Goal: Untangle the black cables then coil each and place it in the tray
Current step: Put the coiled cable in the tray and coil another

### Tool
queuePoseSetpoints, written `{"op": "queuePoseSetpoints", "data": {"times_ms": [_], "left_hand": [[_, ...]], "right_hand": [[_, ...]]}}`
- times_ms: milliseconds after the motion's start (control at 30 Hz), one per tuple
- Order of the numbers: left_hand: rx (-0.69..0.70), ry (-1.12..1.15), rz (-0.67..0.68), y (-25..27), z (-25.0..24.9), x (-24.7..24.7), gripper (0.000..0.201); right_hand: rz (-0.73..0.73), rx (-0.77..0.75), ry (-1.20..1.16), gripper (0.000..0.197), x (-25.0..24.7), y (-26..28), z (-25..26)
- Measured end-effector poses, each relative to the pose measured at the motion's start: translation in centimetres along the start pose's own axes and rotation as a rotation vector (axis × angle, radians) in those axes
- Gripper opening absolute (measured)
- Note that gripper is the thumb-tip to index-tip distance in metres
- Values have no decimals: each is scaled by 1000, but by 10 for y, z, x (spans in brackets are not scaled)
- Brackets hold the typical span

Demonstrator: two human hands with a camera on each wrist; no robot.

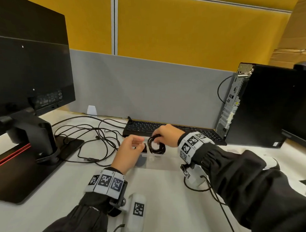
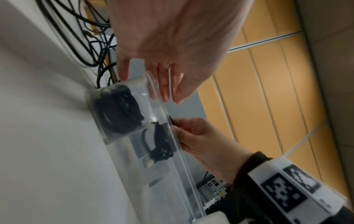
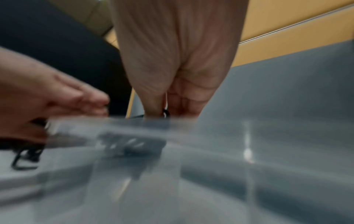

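over the clear tray (image 1: 161, 164), right hand (image 1: 167, 134) pinches the coiled cable (image 1: 156, 145) by its top, left hand (image 1: 127, 153) loose and empty; springy, light, best gripped across all loops.

You have bare tabletop (image 1: 155, 195) along its near edge. Loose cables (image 1: 95, 141) sprawl left of the tray (image 1: 162, 164); the keyboard (image 1: 165, 129) hems it toward the far edge.

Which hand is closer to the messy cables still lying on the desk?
The left hand. It hovers at the clear tray's left end, right beside the loose cables. The right hand is farther right, holding a coiled cable over the tray.
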State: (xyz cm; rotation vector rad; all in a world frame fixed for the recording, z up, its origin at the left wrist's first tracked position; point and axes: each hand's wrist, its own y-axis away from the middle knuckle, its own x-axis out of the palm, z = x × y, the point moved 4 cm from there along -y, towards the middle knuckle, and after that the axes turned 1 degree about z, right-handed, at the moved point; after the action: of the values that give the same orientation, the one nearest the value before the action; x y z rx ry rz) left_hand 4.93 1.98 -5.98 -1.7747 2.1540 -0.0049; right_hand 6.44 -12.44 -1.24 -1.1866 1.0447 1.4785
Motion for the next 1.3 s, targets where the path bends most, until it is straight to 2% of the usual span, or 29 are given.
{"op": "queuePoseSetpoints", "data": {"times_ms": [67, 167, 300, 433, 567, 733, 900, 1067, 1167, 1300], "left_hand": [[1, -19, 13, -1, 1, 1, 17], [23, -60, 43, -1, 2, 4, 17], [25, -291, 159, 1, 5, 14, 12], [40, -466, 283, 3, 5, 18, 22], [75, -498, 297, 4, 4, 19, 25], [142, -538, 252, 4, 1, 19, 25], [157, -550, 231, 4, -2, 17, 24], [165, -581, 265, 5, -5, 17, 28], [162, -614, 280, 6, -7, 18, 30], [159, -644, 290, 2, -8, 19, 31]], "right_hand": [[85, -5, 59, 24, 11, -7, 7], [136, 5, 91, 22, 17, -10, 10], [139, 17, 150, 25, 22, -8, 10], [101, 57, 186, 30, 28, -6, 11], [68, 111, 76, 35, 29, -5, 9], [126, 162, 62, 38, 31, -7, 10], [19, 194, 45, 27, 30, -7, 7], [-84, 198, 172, 29, 30, -4, 10], [-107, 229, 173, 32, 29, -1, 10], [-225, 204, 217, 28, 25, 6, 11]]}}
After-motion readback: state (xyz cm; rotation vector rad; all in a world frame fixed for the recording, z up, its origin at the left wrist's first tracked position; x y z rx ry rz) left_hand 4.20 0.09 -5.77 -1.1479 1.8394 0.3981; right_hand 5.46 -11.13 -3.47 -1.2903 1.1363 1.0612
